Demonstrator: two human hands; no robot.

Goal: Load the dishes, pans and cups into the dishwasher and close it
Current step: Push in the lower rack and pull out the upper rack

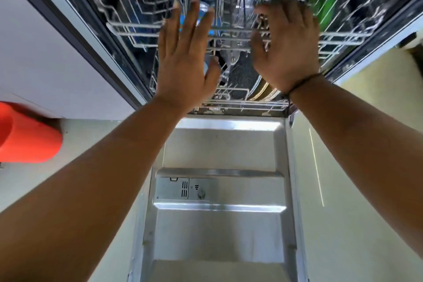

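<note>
Reaching both hands to the upper rack (128, 27) of the open dishwasher.
Pressing at its front rail with the left hand (186, 62), fingers straight and spread, gripping nothing; laying the right hand (287, 50) alongside, fingers loosely extended, also clasping nothing. Showing a dark pan (243, 75) below that rack, a green item (325, 10) behind it, the lowered door (219, 224) beneath it.

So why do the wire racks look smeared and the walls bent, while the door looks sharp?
Head view: the upper rack and both the left hand and right hand are streaked with motion blur; the open dishwasher door is sharper, with glare bands across its steel. The wide-angle lens splays the cabinet's straight edges outward.
</note>
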